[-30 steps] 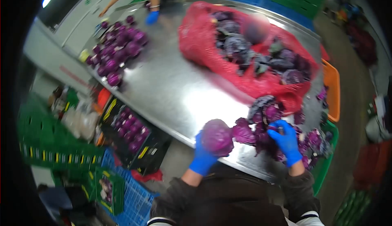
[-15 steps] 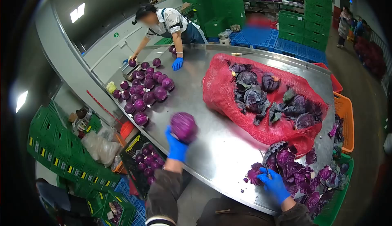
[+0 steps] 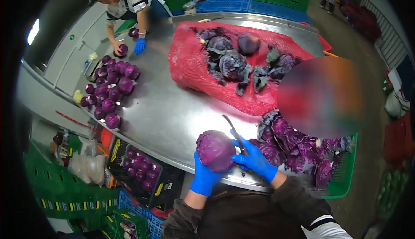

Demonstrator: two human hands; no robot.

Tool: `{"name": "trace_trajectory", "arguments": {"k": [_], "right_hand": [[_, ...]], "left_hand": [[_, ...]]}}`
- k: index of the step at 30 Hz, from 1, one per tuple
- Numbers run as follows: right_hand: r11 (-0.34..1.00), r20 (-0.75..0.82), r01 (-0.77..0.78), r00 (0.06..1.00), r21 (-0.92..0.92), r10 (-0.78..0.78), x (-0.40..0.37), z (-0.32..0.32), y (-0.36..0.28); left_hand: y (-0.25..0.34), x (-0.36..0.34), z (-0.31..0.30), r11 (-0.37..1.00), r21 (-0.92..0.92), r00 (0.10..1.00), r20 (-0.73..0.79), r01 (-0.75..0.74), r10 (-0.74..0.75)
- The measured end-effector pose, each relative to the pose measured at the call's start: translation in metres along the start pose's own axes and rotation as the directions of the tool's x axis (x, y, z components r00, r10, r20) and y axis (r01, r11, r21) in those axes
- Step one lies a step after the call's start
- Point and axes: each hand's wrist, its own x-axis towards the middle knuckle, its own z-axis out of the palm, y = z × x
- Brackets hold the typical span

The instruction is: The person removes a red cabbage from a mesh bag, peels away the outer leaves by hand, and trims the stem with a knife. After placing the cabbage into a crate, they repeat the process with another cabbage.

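My left hand (image 3: 204, 176), in a blue glove, grips a round red cabbage (image 3: 215, 150) from below at the near edge of the steel table (image 3: 173, 113). My right hand (image 3: 255, 160), also gloved in blue, holds a knife (image 3: 235, 133) whose dark blade points up and away, right beside the cabbage. Just right of my hands lies a heap of loose purple outer leaves (image 3: 298, 146).
A red net sack (image 3: 194, 66) holds several untrimmed cabbages. Trimmed cabbages (image 3: 110, 87) are grouped at the table's far left, where another person (image 3: 125, 5) leans with a blue-gloved hand. A black crate of cabbages (image 3: 138, 163) sits below the table's left edge; green crates stand around.
My left hand, stretched out left with the cabbage half a second ago, has drawn it back to the near edge. My right hand left the leaf heap and now holds the knife at the cabbage.
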Motion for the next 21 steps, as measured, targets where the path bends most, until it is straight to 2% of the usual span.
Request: {"name": "trace_trajectory", "arguments": {"k": [1, 2, 3, 4, 5, 6, 7, 8, 10, 11, 12, 13, 14, 15, 17, 18, 19, 20, 21], "right_hand": [[0.998, 0.051, -0.034, 0.998, -0.059, 0.037, 0.002, -0.008, 0.003], [0.997, 0.046, -0.039, 0.998, -0.064, 0.042, 0.002, -0.014, 0.009], [0.992, 0.082, -0.092, 0.993, 0.085, 0.085, 0.002, -0.018, 0.015], [0.962, 0.127, -0.146, 0.985, 0.231, 0.119, 0.004, -0.021, 0.023], [0.935, 0.106, -0.233, 0.971, 0.267, 0.212, 0.008, -0.026, 0.036], [0.933, 0.12, -0.239, 0.969, 0.269, 0.214, 0.012, -0.028, 0.047], [0.899, -0.016, -0.305, 0.945, 0.315, 0.326, 0.014, -0.03, 0.058], [0.857, -0.14, -0.363, 0.889, 0.365, 0.436, 0.018, -0.033, 0.071], [0.957, -0.3, -0.231, 0.913, 0.178, 0.276, 0.018, -0.059, 0.122], [0.984, -0.261, -0.098, 0.964, -0.15, 0.056, 0.025, -0.098, 0.181], [0.888, -0.209, 0.055, 0.964, -0.456, -0.167, 0.032, -0.138, 0.241], [0.986, -0.468, -0.129, 0.869, 0.102, 0.162, 0.012, -0.109, 0.153], [0.98, -0.561, -0.162, 0.803, 0.118, 0.2, 0.004, -0.116, 0.129], [0.986, -0.589, -0.031, 0.798, 0.166, 0.124, 0.0, -0.135, 0.131], [0.998, -0.667, -0.063, 0.744, -0.015, 0.037, -0.009, -0.174, 0.125], [0.994, -0.717, -0.112, 0.691, 0.02, 0.092, -0.013, -0.186, 0.112], [0.996, -0.765, -0.053, 0.644, -0.067, -0.017, -0.016, -0.2, 0.111], [0.983, -0.791, 0.124, 0.584, -0.135, -0.182, -0.011, -0.217, 0.132], [0.989, -0.782, 0.124, 0.608, -0.079, -0.139, -0.017, -0.21, 0.121]], "left_hand": [[0.003, 0.001, 0.007, 0.944, 0.299, 0.985, 0.138, -0.137, 0.1], [0.014, 0.001, 0.014, 0.947, 0.291, 0.985, 0.14, -0.136, 0.098], [0.029, -0.001, 0.021, 0.999, 0.0, 0.997, 0.067, 0.044, -0.044], [0.037, -0.002, 0.024, 0.934, -0.295, 0.979, 0.036, 0.202, -0.2], [0.032, -0.002, 0.019, 0.935, -0.293, 0.979, 0.027, 0.201, -0.202], [0.022, -0.001, 0.01, 0.724, -0.609, 0.933, 0.077, 0.323, -0.351], [0.012, -0.001, 0.003, 0.4, -0.835, 0.871, 0.173, 0.377, -0.46], [0.006, -0.004, 0.0, 0.405, -0.839, 0.872, 0.152, 0.362, -0.465], [-0.004, -0.017, -0.014, 0.386, -0.859, 0.86, 0.112, 0.335, -0.498], [-0.016, -0.028, -0.025, 0.455, -0.854, 0.865, -0.013, 0.251, -0.502], [-0.018, -0.045, -0.034, 0.418, -0.891, 0.85, -0.075, 0.177, -0.521], [-0.023, -0.064, -0.05, 0.454, -0.882, 0.843, -0.146, 0.126, -0.518], [-0.027, -0.083, -0.065, 0.486, -0.87, 0.833, -0.205, 0.086, -0.514], [-0.022, -0.101, -0.075, 0.516, -0.856, 0.818, -0.269, 0.038, -0.508], [-0.013, -0.137, -0.099, 0.585, -0.81, 0.788, -0.377, -0.026, -0.487], [-0.013, -0.156, -0.111, 0.592, -0.805, 0.776, -0.401, -0.043, -0.488], [-0.017, -0.173, -0.125, 0.61, -0.787, 0.756, -0.457, -0.098, -0.469], [-0.023, -0.187, -0.138, 0.623, -0.768, 0.735, -0.507, -0.149, -0.45], [-0.028, -0.198, -0.15, 0.62, -0.767, 0.706, -0.531, -0.166, -0.468]]}}
